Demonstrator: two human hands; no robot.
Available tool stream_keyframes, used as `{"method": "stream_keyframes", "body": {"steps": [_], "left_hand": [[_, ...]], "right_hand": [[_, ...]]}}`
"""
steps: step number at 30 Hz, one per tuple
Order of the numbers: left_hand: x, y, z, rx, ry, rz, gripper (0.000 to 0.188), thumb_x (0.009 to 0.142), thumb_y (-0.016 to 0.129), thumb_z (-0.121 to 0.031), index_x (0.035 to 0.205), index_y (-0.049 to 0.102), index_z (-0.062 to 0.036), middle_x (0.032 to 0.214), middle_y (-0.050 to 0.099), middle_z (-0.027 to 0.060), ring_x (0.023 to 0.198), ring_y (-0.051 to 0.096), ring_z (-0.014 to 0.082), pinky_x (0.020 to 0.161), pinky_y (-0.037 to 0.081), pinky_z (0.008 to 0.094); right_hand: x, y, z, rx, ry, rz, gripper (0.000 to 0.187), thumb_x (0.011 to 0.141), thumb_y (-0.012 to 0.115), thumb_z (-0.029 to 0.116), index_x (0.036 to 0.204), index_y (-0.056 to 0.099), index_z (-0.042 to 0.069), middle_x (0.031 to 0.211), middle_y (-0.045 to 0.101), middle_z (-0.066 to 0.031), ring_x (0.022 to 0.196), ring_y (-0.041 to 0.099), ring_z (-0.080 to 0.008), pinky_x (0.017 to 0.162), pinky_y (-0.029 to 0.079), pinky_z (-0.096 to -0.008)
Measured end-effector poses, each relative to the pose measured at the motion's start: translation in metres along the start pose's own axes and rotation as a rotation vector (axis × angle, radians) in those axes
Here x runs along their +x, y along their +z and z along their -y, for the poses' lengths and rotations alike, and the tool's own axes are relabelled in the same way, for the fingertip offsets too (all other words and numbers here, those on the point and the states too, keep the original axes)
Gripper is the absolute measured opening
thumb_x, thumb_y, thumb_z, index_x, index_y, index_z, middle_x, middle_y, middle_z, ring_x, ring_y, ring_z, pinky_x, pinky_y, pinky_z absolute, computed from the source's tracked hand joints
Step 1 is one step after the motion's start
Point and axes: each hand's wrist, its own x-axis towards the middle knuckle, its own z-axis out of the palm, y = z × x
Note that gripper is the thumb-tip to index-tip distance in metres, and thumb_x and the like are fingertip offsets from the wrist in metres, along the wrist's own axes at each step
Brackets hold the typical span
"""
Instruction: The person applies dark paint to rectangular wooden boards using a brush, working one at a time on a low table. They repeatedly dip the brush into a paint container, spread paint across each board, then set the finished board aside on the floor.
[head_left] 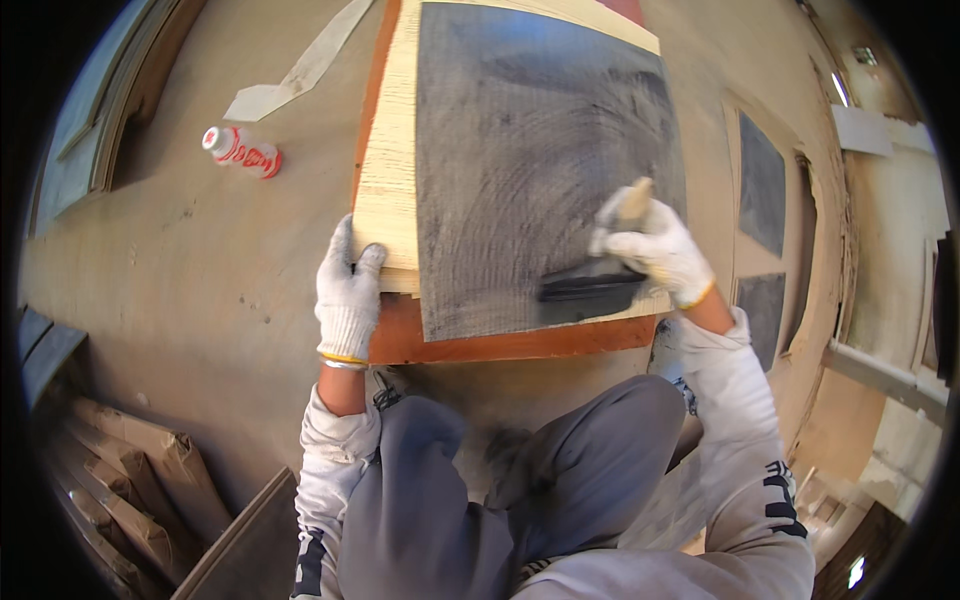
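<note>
A dark grey sheet (520,170) with curved smear marks lies on a stack of pale yellow sheets (390,190), which rests on a reddish-brown board (510,345). My right hand (665,250), in a white knit glove, is closed round the wooden handle of a wide brush (590,288). Its blurred black head is against the grey sheet near the close edge. At the stack's near left corner, my left hand (348,295), gloved too, grips the edge with the thumb on top. Its other fingers are along the side, partly hidden.
A white and red bottle (242,152) lies on the floor at the left, near a pale strip (300,80). Brown wrapped bundles (150,480) are at the lower left. More dark panels (762,185) lie at the right. My bent knees (620,440) are close to the board's near edge.
</note>
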Motion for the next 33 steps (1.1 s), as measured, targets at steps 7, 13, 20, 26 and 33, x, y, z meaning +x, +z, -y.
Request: {"method": "stream_keyframes", "body": {"steps": [7, 13, 20, 26, 33], "left_hand": [[0.0, -0.006, 0.005, -0.065, -0.024, 0.045, 0.056, 0.1, 0.067, -0.008, 0.151, 0.049, 0.0073, 0.142, 0.064, 0.0186, 0.126, 0.061, 0.0217, 0.109, 0.047, 0.0332], [0.001, -0.003, -0.004, -0.036, -0.019, 0.078, 0.054, 0.102, 0.065, -0.008, 0.151, 0.049, 0.0082, 0.143, 0.063, 0.0178, 0.128, 0.06, 0.0207, 0.11, 0.046, 0.0329], [0.0, -0.009, -0.005, -0.015, -0.055, 0.089, 0.056, 0.103, 0.066, -0.012, 0.152, 0.048, 0.0079, 0.141, 0.064, 0.0149, 0.122, 0.061, 0.0182, 0.106, 0.048, 0.0321], [-0.003, -0.007, -0.012, -0.004, -0.012, 0.1, 0.055, 0.104, 0.064, -0.012, 0.152, 0.047, 0.0091, 0.142, 0.063, 0.0145, 0.12, 0.06, 0.0181, 0.104, 0.048, 0.0312], [-0.002, -0.005, -0.004, -0.04, -0.094, 0.103, 0.056, 0.105, 0.063, -0.012, 0.154, 0.045, 0.009, 0.144, 0.062, 0.0141, 0.12, 0.059, 0.017, 0.103, 0.049, 0.0303]], "right_hand": [[-0.005, -0.007, -0.024, 0.023, -0.036, -0.006, 0.029, 0.087, 0.077, 0.007, 0.112, 0.063, 0.003, 0.096, 0.073, -0.0107, 0.083, 0.068, -0.0136, 0.073, 0.052, -0.0255], [-0.028, -0.019, -0.04, 0.128, -0.129, -0.101, 0.027, 0.086, 0.076, 0.002, 0.111, 0.063, 0.002, 0.097, 0.072, -0.0097, 0.093, 0.07, -0.0175, 0.086, 0.055, -0.0293], [-0.025, -0.066, -0.033, 0.082, -0.032, -0.068, 0.025, 0.089, 0.074, 0.0, 0.112, 0.063, 0.002, 0.096, 0.074, -0.01, 0.088, 0.07, -0.0175, 0.08, 0.055, -0.0292], [-0.04, -0.077, -0.033, 0.024, -0.132, -0.096, 0.026, 0.088, 0.076, 0.004, 0.111, 0.064, 0.003, 0.094, 0.074, -0.0074, 0.076, 0.063, -0.0087, 0.061, 0.044, -0.0215], [-0.039, -0.119, -0.056, 0.09, -0.069, -0.015, 0.027, 0.089, 0.078, 0.006, 0.112, 0.065, 0.003, 0.09, 0.072, -0.0066, 0.072, 0.062, -0.0082, 0.059, 0.046, -0.0226]]}}
